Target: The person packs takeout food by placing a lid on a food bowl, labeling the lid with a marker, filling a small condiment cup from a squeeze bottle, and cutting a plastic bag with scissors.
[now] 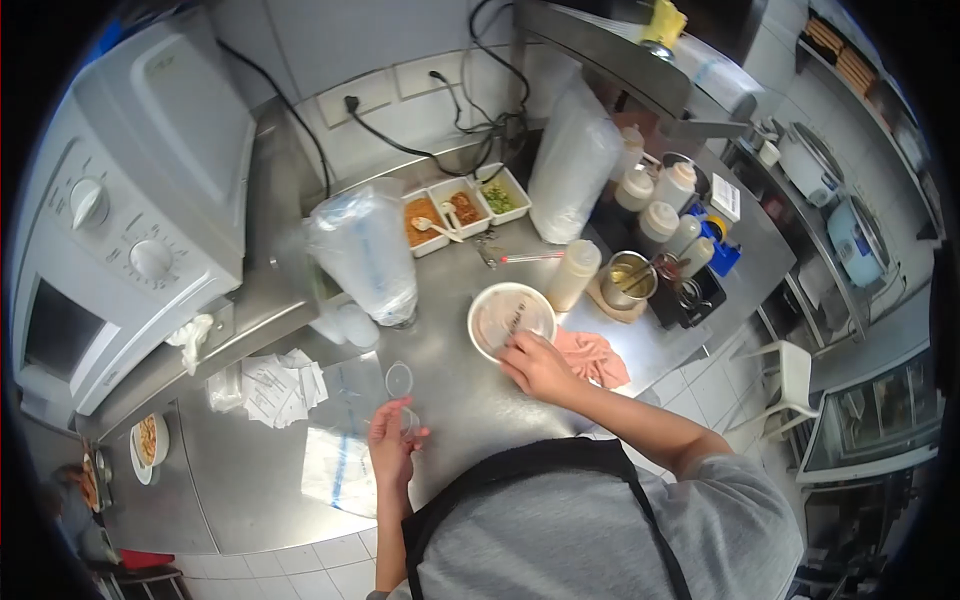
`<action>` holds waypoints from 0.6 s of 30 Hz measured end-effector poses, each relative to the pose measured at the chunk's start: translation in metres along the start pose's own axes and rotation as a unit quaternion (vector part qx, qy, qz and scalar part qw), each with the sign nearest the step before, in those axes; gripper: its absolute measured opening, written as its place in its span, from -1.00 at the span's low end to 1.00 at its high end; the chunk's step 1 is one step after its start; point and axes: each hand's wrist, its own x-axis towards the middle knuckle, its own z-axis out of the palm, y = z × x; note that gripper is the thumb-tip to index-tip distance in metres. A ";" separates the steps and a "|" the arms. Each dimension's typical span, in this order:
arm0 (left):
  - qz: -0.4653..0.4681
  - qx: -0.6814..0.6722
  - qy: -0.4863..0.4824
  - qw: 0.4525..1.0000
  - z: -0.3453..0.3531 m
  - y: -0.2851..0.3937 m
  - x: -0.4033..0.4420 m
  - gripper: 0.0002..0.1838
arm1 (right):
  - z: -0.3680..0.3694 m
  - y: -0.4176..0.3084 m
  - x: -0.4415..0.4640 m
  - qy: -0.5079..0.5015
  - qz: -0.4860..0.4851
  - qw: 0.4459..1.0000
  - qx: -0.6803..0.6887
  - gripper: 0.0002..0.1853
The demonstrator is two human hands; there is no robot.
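A round white takeaway bowl (484, 332) with a clear printed lid stands on the steel counter. My right hand (540, 368) is closed at its near right rim, fingers bent on the lid's edge; the fingertips are partly hidden. Closer to my body, my left hand (391, 445) pinches a small clear plastic cup (409, 424) between thumb and fingers. Just beyond it, a second clear round piece (399, 379), a cup or lid, lies on the counter. A salmon-coloured cloth (592, 357) is bunched right of the bowl, and a pale squeeze bottle (574, 274) stands behind it.
Three topping trays (463, 206) with spoons sit by the wall. Wrapped stacks of plastic cups (365, 255) and a tall bagged stack (573, 165) flank them. A metal pot (629, 279) and sauce bottles (658, 222) stand right. Left are paper slips (280, 392) and a microwave (130, 220).
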 end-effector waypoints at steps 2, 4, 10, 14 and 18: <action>-0.002 0.007 -0.021 1.000 0.024 -0.004 -0.001 -0.80 | 0.003 0.015 0.013 0.038 -0.010 0.999 0.028 -0.82; -0.003 -0.003 -0.039 0.999 0.039 -0.008 0.000 -0.79 | -0.016 0.016 0.018 0.105 0.012 0.993 0.060 -0.78; 0.067 0.147 -0.098 0.982 0.083 -0.004 -0.008 -0.60 | -0.032 0.101 -0.015 0.319 0.207 0.924 0.030 -0.33; 0.169 0.157 -0.134 0.964 0.097 -0.035 0.018 -0.43 | -0.037 0.120 0.010 0.265 0.278 0.913 0.137 -0.17; 0.232 0.276 -0.109 0.926 0.110 -0.038 0.031 -0.22 | -0.047 0.112 0.026 0.134 0.245 0.948 0.155 -0.27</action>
